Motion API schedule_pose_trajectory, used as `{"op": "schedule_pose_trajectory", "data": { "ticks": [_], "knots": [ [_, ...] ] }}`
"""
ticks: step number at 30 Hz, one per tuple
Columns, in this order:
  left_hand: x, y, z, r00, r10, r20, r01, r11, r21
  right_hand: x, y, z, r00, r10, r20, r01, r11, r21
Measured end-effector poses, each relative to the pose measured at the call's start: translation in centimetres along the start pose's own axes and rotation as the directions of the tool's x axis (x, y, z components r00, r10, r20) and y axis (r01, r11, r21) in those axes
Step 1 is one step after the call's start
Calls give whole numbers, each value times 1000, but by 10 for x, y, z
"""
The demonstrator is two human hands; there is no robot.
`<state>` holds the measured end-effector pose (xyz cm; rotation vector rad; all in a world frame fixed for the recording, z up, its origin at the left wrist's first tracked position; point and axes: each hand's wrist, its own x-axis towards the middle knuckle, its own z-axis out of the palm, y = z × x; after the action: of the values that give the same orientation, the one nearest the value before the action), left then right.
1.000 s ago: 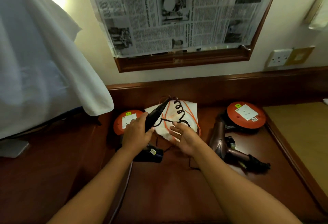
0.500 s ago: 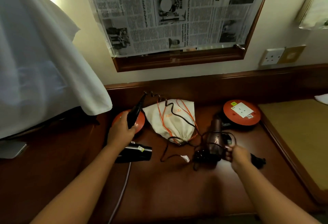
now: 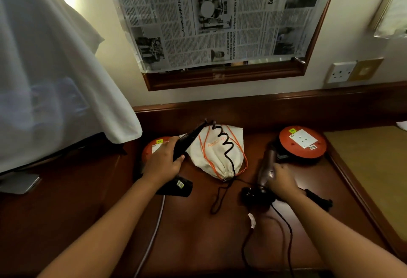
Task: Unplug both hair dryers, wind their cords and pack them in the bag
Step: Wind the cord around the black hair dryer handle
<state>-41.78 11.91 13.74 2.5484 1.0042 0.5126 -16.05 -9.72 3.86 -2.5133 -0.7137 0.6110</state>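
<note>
Head view shows your left hand (image 3: 163, 163) wrapped round the black dryer (image 3: 176, 186), your right hand (image 3: 280, 178) gripping the brown dryer (image 3: 265, 167); the bag (image 3: 217, 156) lies between them (mouth drawn closed). Wind one coiled cord (image 3: 224, 143) at a time, snugly around the handle.

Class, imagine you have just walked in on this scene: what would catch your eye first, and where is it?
Mid-desk lies a cream drawstring bag with orange cords, a black coiled cord draped over it. The left hand grips a black hair dryer beside it; the right hand rests on a bronze hair dryer. Newspaper covers the mirror above.
</note>
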Motion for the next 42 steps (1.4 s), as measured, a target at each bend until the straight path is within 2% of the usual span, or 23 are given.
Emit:
{"op": "schedule_pose_trajectory", "data": {
  "ticks": [4,5,7,10,12,13,15,18,22,25,28,32,37,39,42],
  "knots": [
    [3,9,4,999,38,22,-39,999,39,-17,-45,7,962,-232,142,223,972,78],
    [3,12,5,999,35,32,-37,999,40,-18,-49,10,954,-262,145,241,959,149],
    [4,18,7,998,39,53,-42,997,63,-21,-59,9,959,-276,61,236,900,368],
    [9,26,10,996,60,71,-69,989,130,-15,-86,-18,967,-251,-39,198,649,735],
    [13,33,12,995,59,84,-73,982,172,-14,-108,-46,956,-292,-21,184,545,818],
    [16,36,13,995,58,85,-73,979,192,-14,-115,-56,942,-336,-19,212,548,809],
    [23,43,14,995,62,78,-78,971,227,-12,-124,-65,921,-388,-35,296,638,711],
    [33,51,16,992,56,115,-85,961,263,-12,-125,-67,919,-387,-77,347,698,627],
    [44,61,21,990,-9,138,-33,952,304,-12,-118,-69,937,-349,-9,250,652,716],
    [50,77,20,993,-64,100,30,951,306,-11,-110,-71,944,-309,113,95,586,805],
    [58,87,16,988,-129,82,95,937,336,-10,-103,-72,918,-326,225,-33,503,864],
    [69,89,13,985,-152,87,107,917,384,-5,-96,-81,850,-443,286,-53,469,882],
    [76,93,9,977,-126,173,98,982,159,4,-93,-91,706,-560,434,-284,337,897],
    [80,92,11,977,-87,194,77,995,58,9,-91,-91,675,-571,467,-360,298,884],
    [85,90,13,972,-22,233,31,999,-37,20,-89,-90,649,-578,494,-378,319,869]
  ]
}}
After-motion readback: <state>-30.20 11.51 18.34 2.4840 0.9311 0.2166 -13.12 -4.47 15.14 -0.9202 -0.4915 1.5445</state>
